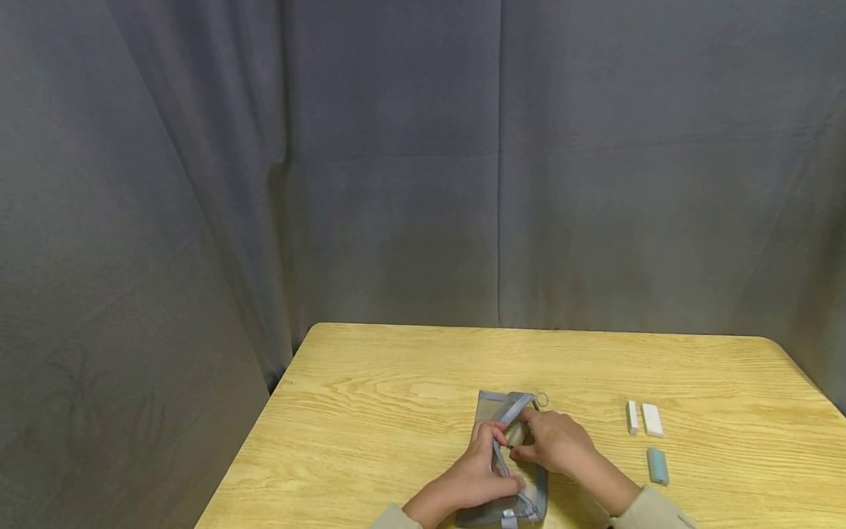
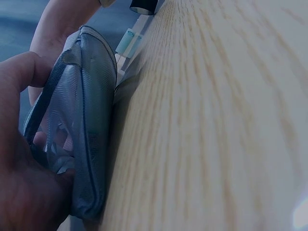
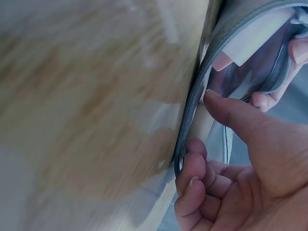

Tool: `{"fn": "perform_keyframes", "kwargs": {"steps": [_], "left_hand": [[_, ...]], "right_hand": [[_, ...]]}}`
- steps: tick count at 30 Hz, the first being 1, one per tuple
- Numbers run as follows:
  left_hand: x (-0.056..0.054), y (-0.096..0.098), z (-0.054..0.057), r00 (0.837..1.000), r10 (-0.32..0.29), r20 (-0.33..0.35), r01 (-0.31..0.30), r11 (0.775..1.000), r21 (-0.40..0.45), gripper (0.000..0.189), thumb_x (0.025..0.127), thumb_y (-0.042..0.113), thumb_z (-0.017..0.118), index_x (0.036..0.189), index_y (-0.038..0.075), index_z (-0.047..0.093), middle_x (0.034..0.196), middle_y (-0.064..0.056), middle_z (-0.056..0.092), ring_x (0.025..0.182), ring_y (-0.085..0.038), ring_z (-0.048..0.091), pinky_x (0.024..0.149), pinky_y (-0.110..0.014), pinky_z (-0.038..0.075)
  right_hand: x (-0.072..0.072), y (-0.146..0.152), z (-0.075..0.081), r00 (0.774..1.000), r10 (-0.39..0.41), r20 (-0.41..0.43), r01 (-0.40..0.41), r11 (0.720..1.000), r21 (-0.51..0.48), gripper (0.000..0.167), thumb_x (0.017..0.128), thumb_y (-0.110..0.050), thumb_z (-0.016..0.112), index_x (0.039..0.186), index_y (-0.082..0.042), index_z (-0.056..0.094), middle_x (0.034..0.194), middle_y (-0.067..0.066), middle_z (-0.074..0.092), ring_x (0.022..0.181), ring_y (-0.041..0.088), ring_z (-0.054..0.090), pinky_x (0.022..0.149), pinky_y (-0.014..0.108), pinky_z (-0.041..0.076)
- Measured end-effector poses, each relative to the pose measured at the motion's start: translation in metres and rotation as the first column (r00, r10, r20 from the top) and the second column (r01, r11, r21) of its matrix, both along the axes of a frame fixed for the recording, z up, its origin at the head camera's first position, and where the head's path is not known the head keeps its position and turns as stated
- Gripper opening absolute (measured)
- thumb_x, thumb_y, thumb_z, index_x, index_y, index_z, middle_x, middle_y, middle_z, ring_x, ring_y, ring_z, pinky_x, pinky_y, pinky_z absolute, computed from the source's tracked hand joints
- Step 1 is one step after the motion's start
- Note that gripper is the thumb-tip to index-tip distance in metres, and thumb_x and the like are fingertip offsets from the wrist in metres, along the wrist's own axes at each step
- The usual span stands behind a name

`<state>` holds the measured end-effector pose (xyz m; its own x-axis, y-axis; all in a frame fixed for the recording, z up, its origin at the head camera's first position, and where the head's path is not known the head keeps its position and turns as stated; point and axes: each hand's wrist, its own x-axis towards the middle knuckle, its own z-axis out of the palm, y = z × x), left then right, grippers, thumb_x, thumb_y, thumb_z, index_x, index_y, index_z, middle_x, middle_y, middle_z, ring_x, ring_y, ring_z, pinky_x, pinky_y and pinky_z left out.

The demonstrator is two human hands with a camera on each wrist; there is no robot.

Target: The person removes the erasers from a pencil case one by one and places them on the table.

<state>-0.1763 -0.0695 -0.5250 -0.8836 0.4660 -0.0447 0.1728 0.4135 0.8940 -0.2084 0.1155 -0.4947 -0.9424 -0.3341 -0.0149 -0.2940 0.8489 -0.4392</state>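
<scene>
Head, pouch: the grey mesh pouch (image 1: 509, 463) lies unzipped on the surface (image 1: 396, 382), between left hand (image 1: 477, 474) and right hand (image 1: 558, 441).
Left wrist, rim: left hand grips the rim (image 2: 47, 93); holding it wide should keep limp mesh from folding.
Right wrist, mouth: right fingers curl here, on rim or contents, cannot tell; best kept off the zip (image 3: 211, 55).
Right wrist, contents: a white piece (image 3: 262, 36) inside.

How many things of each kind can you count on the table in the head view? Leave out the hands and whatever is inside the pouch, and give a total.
Pouch: 1
White blocks: 2
Blue block: 1
Total: 4
</scene>
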Motion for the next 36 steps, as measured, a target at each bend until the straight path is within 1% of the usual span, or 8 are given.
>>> {"fn": "perform_keyframes", "kwargs": {"steps": [3,9,14,21,29,33,36], "left_hand": [[0.000,0.000,0.000,1.000,0.006,0.000,-0.006,1.000,-0.009,0.052,0.080,0.027,0.073,0.113,0.022,0.034,0.142,0.004,0.028,0.125,-0.017,0.035,0.103,-0.030,0.037],[0.000,0.001,-0.001,1.000,-0.002,-0.004,0.002,1.000,-0.016,0.051,0.080,0.027,0.073,0.112,0.023,0.034,0.142,0.006,0.028,0.125,-0.017,0.035,0.102,-0.029,0.038],[0.000,0.001,-0.002,1.000,0.008,-0.021,-0.008,1.000,-0.011,0.053,0.079,0.026,0.075,0.113,0.022,0.034,0.140,0.006,0.029,0.128,-0.017,0.035,0.103,-0.028,0.036],[0.001,0.001,0.000,1.000,0.016,-0.013,-0.016,1.000,-0.012,0.053,0.079,0.026,0.075,0.113,0.023,0.035,0.140,0.006,0.029,0.130,-0.019,0.035,0.104,-0.027,0.036],[0.000,0.001,-0.001,1.000,0.006,-0.025,-0.006,1.000,-0.010,0.052,0.079,0.025,0.074,0.112,0.021,0.034,0.141,0.006,0.029,0.129,-0.017,0.035,0.102,-0.025,0.036],[0.001,0.000,0.000,1.000,0.000,-0.015,0.000,1.000,-0.020,0.052,0.079,0.027,0.074,0.113,0.022,0.034,0.143,0.006,0.028,0.131,-0.018,0.034,0.104,-0.027,0.035],[0.001,-0.001,0.001,1.000,-0.005,0.002,0.005,1.000,-0.022,0.052,0.081,0.028,0.073,0.114,0.022,0.033,0.143,0.007,0.027,0.132,-0.019,0.033,0.106,-0.030,0.035]], "right_hand": [[0.001,0.001,0.000,1.000,-0.005,0.002,0.005,1.000,-0.006,0.056,0.076,-0.032,0.088,0.121,-0.007,0.066,0.059,-0.003,0.046,0.049,0.010,0.039,0.046,0.021,0.027],[0.002,0.002,0.001,1.000,0.000,0.001,0.000,1.000,-0.027,0.055,0.076,-0.029,0.088,0.121,-0.007,0.066,0.058,-0.004,0.046,0.047,0.009,0.039,0.045,0.019,0.028],[0.003,0.004,0.002,1.000,-0.006,0.000,0.006,0.999,-0.033,0.052,0.076,-0.028,0.089,0.118,-0.009,0.067,0.062,-0.004,0.047,0.052,0.011,0.041,0.048,0.022,0.029],[0.002,0.009,0.005,1.000,-0.003,-0.010,0.003,0.999,-0.040,0.049,0.075,-0.030,0.089,0.114,-0.011,0.067,0.068,-0.006,0.051,0.057,0.013,0.045,0.051,0.026,0.033],[0.004,0.012,0.011,1.000,0.015,-0.021,-0.017,0.998,-0.060,0.049,0.076,-0.030,0.088,0.115,-0.008,0.068,0.068,-0.007,0.054,0.058,0.012,0.046,0.052,0.027,0.037],[0.006,0.014,0.014,1.000,-0.001,0.013,0.002,0.998,-0.068,0.049,0.077,-0.029,0.087,0.117,-0.008,0.068,0.066,-0.007,0.054,0.057,0.012,0.047,0.051,0.027,0.037],[0.007,0.015,0.017,0.999,-0.018,0.048,0.021,0.998,-0.066,0.048,0.077,-0.028,0.087,0.117,-0.009,0.067,0.066,-0.007,0.056,0.057,0.012,0.049,0.052,0.028,0.039]]}}
